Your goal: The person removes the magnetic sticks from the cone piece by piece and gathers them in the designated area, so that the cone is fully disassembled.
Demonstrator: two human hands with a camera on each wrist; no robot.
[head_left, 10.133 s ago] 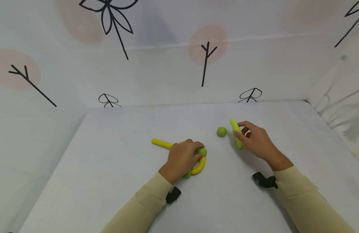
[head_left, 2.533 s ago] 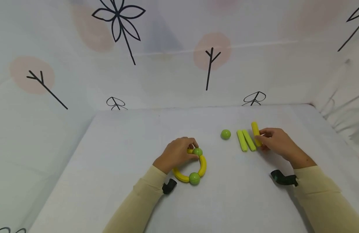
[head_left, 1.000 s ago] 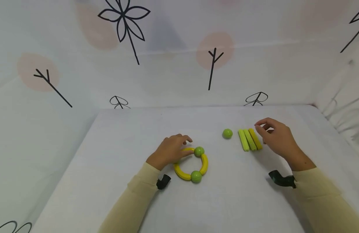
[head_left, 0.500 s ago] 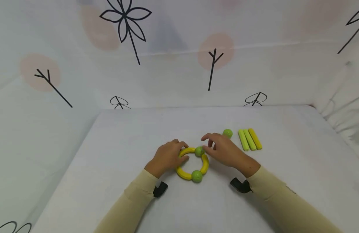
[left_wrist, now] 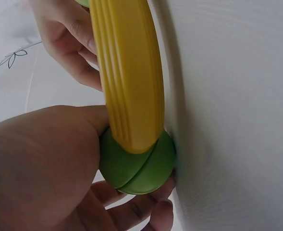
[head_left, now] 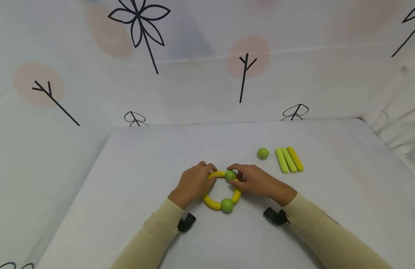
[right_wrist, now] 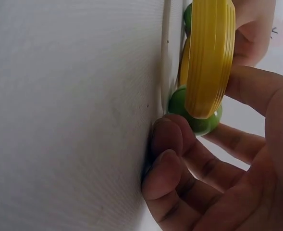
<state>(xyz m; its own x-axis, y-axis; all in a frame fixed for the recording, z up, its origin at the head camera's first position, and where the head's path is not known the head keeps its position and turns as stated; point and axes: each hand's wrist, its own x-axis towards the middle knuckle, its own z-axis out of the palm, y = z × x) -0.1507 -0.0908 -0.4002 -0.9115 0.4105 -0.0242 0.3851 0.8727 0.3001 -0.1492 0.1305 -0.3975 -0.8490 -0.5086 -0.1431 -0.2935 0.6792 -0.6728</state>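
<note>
A ring of curved yellow pieces (head_left: 212,203) joined by green balls lies on the white table, framed by both hands. My left hand (head_left: 193,184) grips its left side, with thumb and fingers around a green ball (left_wrist: 136,166) that the hand hides in the head view. My right hand (head_left: 258,181) pinches the green ball (head_left: 230,175) at the ring's far right, where a ribbed yellow curved piece (right_wrist: 210,57) meets it. Another green ball (head_left: 227,206) shows at the near side of the ring, touched by neither hand.
Beyond the ring sits a loose green ball (head_left: 263,153). To its right, two light-green sticks (head_left: 285,160) and a yellow stick (head_left: 295,158) lie side by side. A patterned cloth wall (head_left: 194,89) rises behind the table (head_left: 143,157).
My right hand has laid the yellow stick beside the green ones, let go and come left to the ring's far-right ball. My left hand has shifted from that ball to the ring's left side.
</note>
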